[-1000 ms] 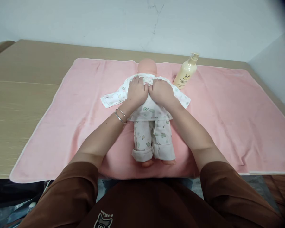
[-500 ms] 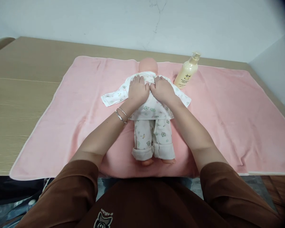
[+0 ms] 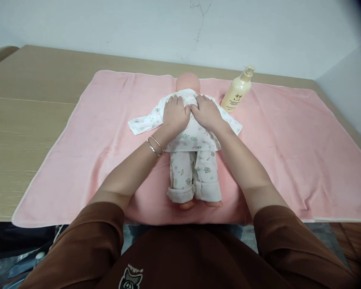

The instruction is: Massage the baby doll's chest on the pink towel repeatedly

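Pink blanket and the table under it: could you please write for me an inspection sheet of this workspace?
Surface: pink blanket, wrinkled, spread over wooden table
Things at hand: doll lying in patterned shirt and trousers with rolled cuffs
Clutter: pump bottle on the blanket, beside the doll
Hands: left hand and right hand both laid on the shirt; two bangles on left wrist
Cables: thin pale strand below table's left edge, too unclear to identify
Surroundings: pale wall, cracked behind the table
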`<action>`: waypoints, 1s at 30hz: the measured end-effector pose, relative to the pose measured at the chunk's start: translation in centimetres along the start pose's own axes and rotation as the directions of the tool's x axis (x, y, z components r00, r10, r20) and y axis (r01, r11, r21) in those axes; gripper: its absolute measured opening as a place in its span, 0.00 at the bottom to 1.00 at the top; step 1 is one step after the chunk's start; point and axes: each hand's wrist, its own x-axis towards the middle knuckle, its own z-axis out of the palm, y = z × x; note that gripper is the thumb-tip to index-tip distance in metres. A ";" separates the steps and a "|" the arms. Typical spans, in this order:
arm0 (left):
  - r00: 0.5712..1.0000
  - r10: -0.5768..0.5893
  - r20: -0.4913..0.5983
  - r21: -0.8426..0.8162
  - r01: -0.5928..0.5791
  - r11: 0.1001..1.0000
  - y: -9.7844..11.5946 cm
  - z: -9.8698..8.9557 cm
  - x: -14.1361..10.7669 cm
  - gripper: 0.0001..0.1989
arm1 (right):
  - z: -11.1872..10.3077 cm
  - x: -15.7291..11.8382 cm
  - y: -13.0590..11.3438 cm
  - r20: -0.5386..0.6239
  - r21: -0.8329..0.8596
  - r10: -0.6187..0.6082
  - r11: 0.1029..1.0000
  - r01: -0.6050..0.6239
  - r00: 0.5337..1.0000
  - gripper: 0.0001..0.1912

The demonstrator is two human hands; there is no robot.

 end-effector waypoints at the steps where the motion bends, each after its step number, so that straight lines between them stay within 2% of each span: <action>1: 1.000 -0.001 -0.001 0.008 0.001 1.000 0.3 -0.1 -0.2 0.29 | 0.1 0.1 0.2 -0.001 0.006 -0.001 1.000 0.001 1.000 0.24; 6: 1.000 0.008 0.006 0.063 -0.008 0.998 2.1 -0.7 -1.7 0.27 | 0.6 1.0 1.7 0.004 0.044 -0.020 0.999 0.020 1.000 0.22; 9: 0.998 0.052 0.021 0.072 -0.053 0.996 2.2 -0.9 -1.7 0.26 | 0.6 1.1 1.8 0.014 0.054 -0.034 0.998 0.033 0.999 0.22; 14: 0.992 0.069 0.105 0.008 -0.071 0.997 -0.4 -1.3 0.7 0.25 | -0.7 -0.7 -1.5 0.048 -0.084 0.065 0.995 -0.060 0.997 0.25; 18: 0.991 0.038 0.126 -0.033 -0.034 0.999 -1.8 -1.3 1.8 0.25 | -1.3 -2.3 -3.8 0.069 -0.181 0.020 0.983 -0.007 0.997 0.23; 20: 0.995 0.041 0.096 0.004 -0.042 0.999 -1.2 -1.3 1.1 0.25 | -1.1 -2.1 -3.5 0.072 -0.158 0.003 0.987 0.009 0.997 0.23; 22: 0.996 0.054 0.073 0.066 -0.059 0.996 0.2 -1.6 -0.1 0.25 | -0.8 -1.3 -2.1 0.071 -0.098 0.008 0.995 -0.001 0.997 0.24; 26: 0.990 0.073 0.123 0.155 -0.092 0.984 2.8 -2.5 -2.1 0.24 | -0.2 0.6 0.6 0.058 0.009 0.027 1.000 -0.027 0.998 0.26; 28: 0.985 0.079 0.155 0.131 -0.100 0.986 2.9 -2.9 -1.9 0.22 | -0.2 0.6 0.7 0.042 0.000 0.015 1.000 -0.015 0.999 0.27; 30: 0.983 0.070 0.168 0.079 -0.085 0.993 2.1 -3.2 -1.1 0.21 | -0.4 -0.2 -0.3 0.034 -0.041 -0.005 0.999 0.006 0.999 0.27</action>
